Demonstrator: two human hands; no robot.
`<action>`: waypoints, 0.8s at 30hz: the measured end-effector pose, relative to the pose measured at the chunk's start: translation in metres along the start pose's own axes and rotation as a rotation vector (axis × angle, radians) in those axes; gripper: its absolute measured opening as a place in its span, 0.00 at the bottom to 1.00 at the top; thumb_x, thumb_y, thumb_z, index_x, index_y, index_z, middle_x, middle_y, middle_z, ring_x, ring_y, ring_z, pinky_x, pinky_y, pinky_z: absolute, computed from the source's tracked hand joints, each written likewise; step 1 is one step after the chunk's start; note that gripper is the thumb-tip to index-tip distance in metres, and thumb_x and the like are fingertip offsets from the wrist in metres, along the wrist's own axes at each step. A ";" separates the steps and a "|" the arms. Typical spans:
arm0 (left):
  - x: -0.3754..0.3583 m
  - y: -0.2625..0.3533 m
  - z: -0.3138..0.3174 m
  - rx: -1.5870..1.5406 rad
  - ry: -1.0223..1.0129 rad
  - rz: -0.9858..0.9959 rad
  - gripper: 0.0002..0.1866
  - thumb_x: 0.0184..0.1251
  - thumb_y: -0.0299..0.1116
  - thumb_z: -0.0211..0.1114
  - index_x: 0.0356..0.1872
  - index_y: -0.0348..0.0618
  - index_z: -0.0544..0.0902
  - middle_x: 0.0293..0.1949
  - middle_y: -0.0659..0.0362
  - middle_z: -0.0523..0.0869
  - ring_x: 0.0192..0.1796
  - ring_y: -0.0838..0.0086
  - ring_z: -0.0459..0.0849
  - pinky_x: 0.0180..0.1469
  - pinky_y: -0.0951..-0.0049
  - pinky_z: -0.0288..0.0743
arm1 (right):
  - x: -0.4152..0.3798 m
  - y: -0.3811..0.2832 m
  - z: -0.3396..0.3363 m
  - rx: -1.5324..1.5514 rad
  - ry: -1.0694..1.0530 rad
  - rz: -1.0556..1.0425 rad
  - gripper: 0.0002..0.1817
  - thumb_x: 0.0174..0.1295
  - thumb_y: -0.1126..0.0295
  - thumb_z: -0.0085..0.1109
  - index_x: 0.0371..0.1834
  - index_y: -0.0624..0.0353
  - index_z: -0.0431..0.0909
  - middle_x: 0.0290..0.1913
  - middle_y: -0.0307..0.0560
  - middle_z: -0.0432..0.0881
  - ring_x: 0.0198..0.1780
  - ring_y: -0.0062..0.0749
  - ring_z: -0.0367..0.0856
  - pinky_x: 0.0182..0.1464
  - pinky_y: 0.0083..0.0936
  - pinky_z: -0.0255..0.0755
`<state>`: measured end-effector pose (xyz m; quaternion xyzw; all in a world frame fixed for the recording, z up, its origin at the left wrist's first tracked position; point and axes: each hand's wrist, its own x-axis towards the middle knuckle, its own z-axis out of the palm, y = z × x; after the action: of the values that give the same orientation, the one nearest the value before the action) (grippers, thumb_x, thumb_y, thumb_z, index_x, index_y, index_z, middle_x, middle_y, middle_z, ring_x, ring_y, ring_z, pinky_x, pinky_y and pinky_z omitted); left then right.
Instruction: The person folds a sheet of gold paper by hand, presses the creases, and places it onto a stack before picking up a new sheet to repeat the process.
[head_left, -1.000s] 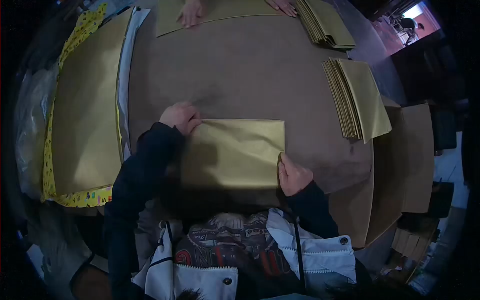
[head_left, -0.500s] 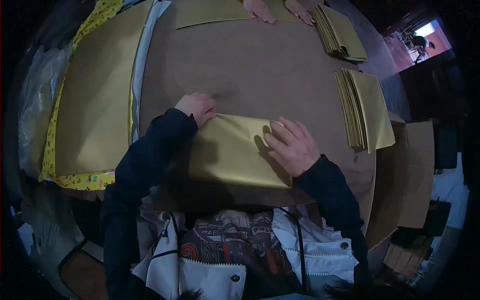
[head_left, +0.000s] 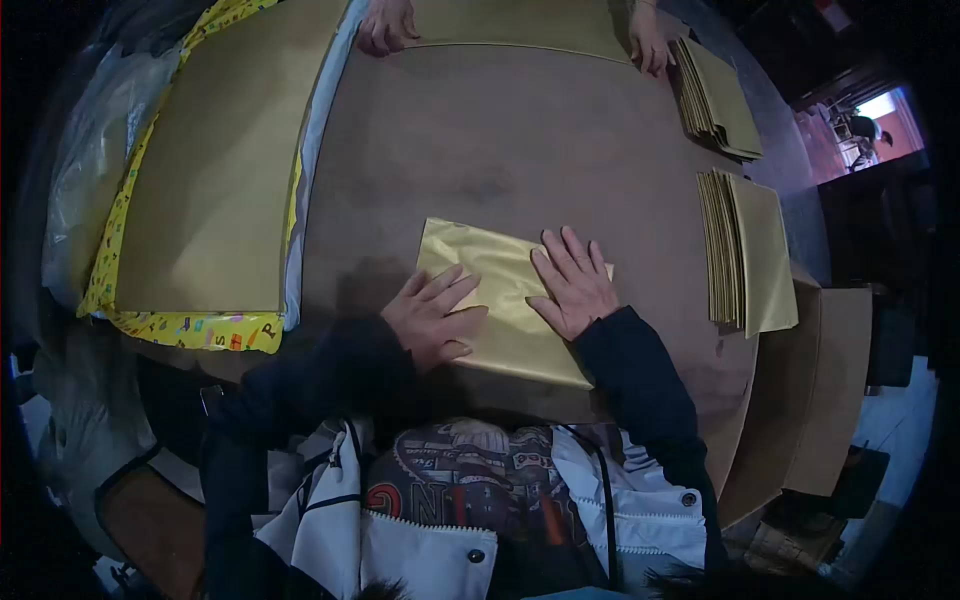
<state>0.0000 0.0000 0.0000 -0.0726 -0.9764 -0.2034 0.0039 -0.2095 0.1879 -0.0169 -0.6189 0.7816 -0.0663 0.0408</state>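
Observation:
A folded sheet of gold paper (head_left: 500, 300) lies on the brown tabletop (head_left: 480, 140) in front of me. On its left part rests my left hand (head_left: 435, 318), fingers spread and pointing right. My right hand (head_left: 573, 285) lies flat on the right part, its fingers stretched away from me. Both palms touch the paper and neither hand grips it. Part of the sheet's near left edge is hidden under my left hand and sleeve.
A stack of large gold sheets (head_left: 215, 170) sits on yellow printed wrapping (head_left: 200, 330) at left. Folded gold bundles stand at right, one nearer (head_left: 755, 255), one farther (head_left: 725, 95). A cardboard box (head_left: 825, 390) is beside the table. Across, another person's hands (head_left: 385, 25) touch a gold sheet (head_left: 520, 28).
My left hand has moved from the paper's far left corner down onto its surface, fingers now spread. My right hand lies flatter. The other person's hands have moved apart to their sheet's two ends.

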 end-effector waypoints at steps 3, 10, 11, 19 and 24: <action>-0.001 -0.012 0.002 0.119 -0.025 -0.086 0.32 0.57 0.50 0.66 0.62 0.49 0.72 0.70 0.49 0.61 0.73 0.53 0.57 0.66 0.43 0.57 | -0.002 -0.009 0.003 0.035 0.008 -0.001 0.34 0.63 0.46 0.52 0.67 0.55 0.65 0.73 0.52 0.57 0.75 0.50 0.48 0.71 0.57 0.45; 0.026 -0.041 -0.013 0.202 -0.036 -0.224 0.38 0.62 0.57 0.58 0.68 0.45 0.64 0.73 0.49 0.55 0.76 0.55 0.50 0.70 0.39 0.48 | 0.000 -0.004 0.001 0.001 0.032 -0.008 0.34 0.62 0.47 0.52 0.67 0.57 0.66 0.73 0.52 0.57 0.75 0.50 0.49 0.71 0.57 0.47; 0.027 -0.046 -0.015 0.235 -0.059 -0.241 0.39 0.62 0.57 0.59 0.69 0.45 0.62 0.74 0.49 0.53 0.76 0.55 0.49 0.69 0.36 0.48 | 0.000 -0.003 0.001 -0.012 0.029 -0.004 0.35 0.62 0.46 0.52 0.67 0.58 0.66 0.73 0.52 0.56 0.75 0.49 0.49 0.71 0.57 0.46; 0.017 -0.021 0.001 0.360 -0.140 -0.189 0.37 0.62 0.56 0.57 0.69 0.51 0.63 0.75 0.52 0.52 0.76 0.59 0.48 0.69 0.35 0.46 | 0.004 -0.003 0.002 -0.034 -0.095 0.045 0.38 0.64 0.44 0.48 0.70 0.59 0.60 0.75 0.51 0.53 0.77 0.47 0.44 0.73 0.56 0.41; -0.015 -0.013 0.021 0.276 -0.084 -0.057 0.33 0.66 0.57 0.51 0.70 0.58 0.63 0.76 0.58 0.50 0.77 0.64 0.45 0.71 0.39 0.39 | 0.001 0.000 0.009 -0.010 0.004 -0.003 0.38 0.61 0.49 0.53 0.70 0.61 0.60 0.75 0.52 0.53 0.76 0.49 0.46 0.72 0.57 0.42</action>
<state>0.0133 -0.0050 -0.0250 -0.0521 -0.9960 -0.0642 -0.0329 -0.2087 0.1867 -0.0256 -0.6202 0.7810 -0.0638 0.0361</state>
